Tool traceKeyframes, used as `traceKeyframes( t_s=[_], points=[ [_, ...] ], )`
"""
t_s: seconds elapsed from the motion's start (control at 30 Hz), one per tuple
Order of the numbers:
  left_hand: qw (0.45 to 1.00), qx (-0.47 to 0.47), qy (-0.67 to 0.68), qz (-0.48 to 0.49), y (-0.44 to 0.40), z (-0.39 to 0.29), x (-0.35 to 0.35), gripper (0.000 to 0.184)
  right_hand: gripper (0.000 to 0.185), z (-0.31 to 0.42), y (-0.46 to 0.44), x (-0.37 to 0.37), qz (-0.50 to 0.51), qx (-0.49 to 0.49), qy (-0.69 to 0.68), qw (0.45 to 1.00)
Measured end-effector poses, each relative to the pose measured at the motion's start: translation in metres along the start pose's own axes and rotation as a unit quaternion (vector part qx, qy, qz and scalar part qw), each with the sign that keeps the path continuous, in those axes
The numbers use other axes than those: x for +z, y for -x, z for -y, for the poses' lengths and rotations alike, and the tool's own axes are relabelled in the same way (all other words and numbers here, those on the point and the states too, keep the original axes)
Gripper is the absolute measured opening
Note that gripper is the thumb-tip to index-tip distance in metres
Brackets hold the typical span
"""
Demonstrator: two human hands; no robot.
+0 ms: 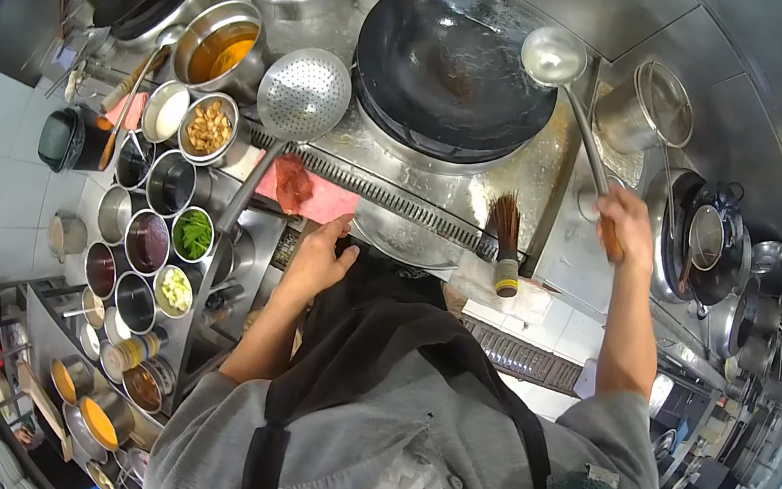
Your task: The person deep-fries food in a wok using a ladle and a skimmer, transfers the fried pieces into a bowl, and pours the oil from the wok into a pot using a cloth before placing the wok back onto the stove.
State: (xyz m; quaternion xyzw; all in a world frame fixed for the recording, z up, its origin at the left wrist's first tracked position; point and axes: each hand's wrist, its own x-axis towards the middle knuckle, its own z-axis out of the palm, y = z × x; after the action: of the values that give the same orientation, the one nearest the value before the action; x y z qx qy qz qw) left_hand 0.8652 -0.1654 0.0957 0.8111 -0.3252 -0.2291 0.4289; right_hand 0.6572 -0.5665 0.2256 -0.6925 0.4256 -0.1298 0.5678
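My right hand (627,224) is wrapped round the wooden handle of a ladle (553,56), whose bowl is over the right rim of a large black wok (458,67). The wok sits on the stove and looks wet inside. My left hand (320,256) is at the stove's front edge, its fingertips at a pink cloth (327,201); whether it grips the cloth I cannot tell. A red crumpled cloth (294,184) lies on the pink one. Left of the wok rests a perforated skimmer (304,95), its handle pointing toward me.
A bamboo brush (506,247) lies at the front right of the stove. Pots of ingredients, among them green leaves (194,234) and brown pieces (208,128), fill the left side. A pot of orange liquid (222,52) stands behind them. A strainer pot (642,110) is at the right.
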Motion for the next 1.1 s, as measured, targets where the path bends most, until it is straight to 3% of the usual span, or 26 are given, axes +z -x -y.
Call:
traceKeyframes(
  t_s=[0.03, 0.23, 0.43, 0.57, 0.63, 0.7, 0.8, 0.93, 1.0, 1.03, 1.1],
  points=[
    [1.000, -0.016, -0.005, 0.005, 0.003, 0.002, 0.004, 0.052, 0.054, -0.004, 0.016, -0.008, 0.008, 0.013, 0.012, 1.000],
    [0.999, -0.008, -0.025, -0.034, 0.007, 0.000, 0.001, 0.051, 0.055, -0.033, 0.074, -0.012, 0.087, 0.054, 0.019, 0.995],
    [0.995, -0.060, -0.033, -0.072, 0.005, -0.009, -0.019, 0.051, 0.049, -0.034, 0.064, 0.046, 0.175, 0.036, 0.004, 0.984],
    [0.991, -0.046, -0.042, -0.117, 0.005, 0.001, -0.046, 0.048, 0.045, -0.019, 0.026, 0.094, 0.174, -0.084, 0.116, 0.974],
    [0.981, -0.067, -0.052, -0.176, 0.008, 0.004, -0.069, 0.046, 0.049, 0.021, 0.018, 0.120, 0.101, -0.180, 0.389, 0.898],
    [0.967, -0.091, -0.081, -0.225, 0.012, 0.031, -0.088, 0.048, 0.048, 0.041, 0.006, 0.137, 0.103, -0.168, 0.365, 0.910],
    [0.944, -0.147, -0.124, -0.268, 0.012, 0.069, -0.118, 0.049, 0.050, 0.063, -0.033, 0.161, 0.059, -0.267, 0.326, 0.905],
    [0.929, -0.239, -0.142, -0.244, -0.006, 0.130, -0.146, 0.052, 0.050, 0.133, -0.069, 0.220, 0.064, -0.264, 0.351, 0.896],
    [0.935, -0.297, -0.166, -0.100, -0.021, 0.159, -0.155, 0.058, 0.047, 0.158, -0.102, 0.259, 0.054, -0.291, 0.388, 0.873],
    [0.939, -0.314, -0.133, -0.044, -0.028, 0.166, -0.161, 0.065, 0.044, 0.170, -0.116, 0.279, 0.043, -0.307, 0.422, 0.852],
    [0.961, -0.276, 0.028, -0.004, -0.034, 0.178, -0.161, 0.049, 0.036, 0.198, -0.144, 0.324, 0.061, -0.299, 0.431, 0.849]
  ],
)
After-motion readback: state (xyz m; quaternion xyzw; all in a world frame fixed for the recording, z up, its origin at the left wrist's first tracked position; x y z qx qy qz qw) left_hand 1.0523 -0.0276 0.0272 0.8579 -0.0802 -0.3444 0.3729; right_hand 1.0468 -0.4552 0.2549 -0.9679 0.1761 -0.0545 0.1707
